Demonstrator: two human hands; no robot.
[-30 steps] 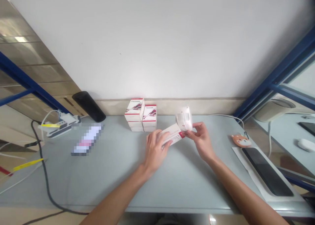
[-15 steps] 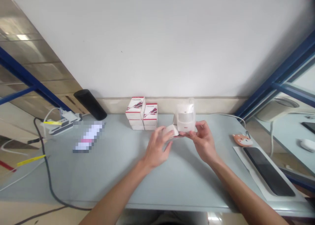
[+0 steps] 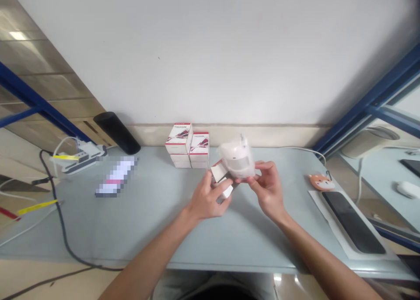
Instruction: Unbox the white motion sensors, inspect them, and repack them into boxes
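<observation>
**Bagged sensor held up over the table**

The pale blue table runs across the view, with a stack of white boxes at eleven o'clock from the hands and a black phone at three o'clock. Above the table's middle, the right hand pinches a white sensor, wrapped in a clear bag, between thumb and fingers. The left hand curls round a small open white carton, its fingers bent rather than spread. (Bag plastic looks slick, so pinching over the sensor's solid body seems safer than gripping loose film.) Working low over the table limits any drop.
</observation>
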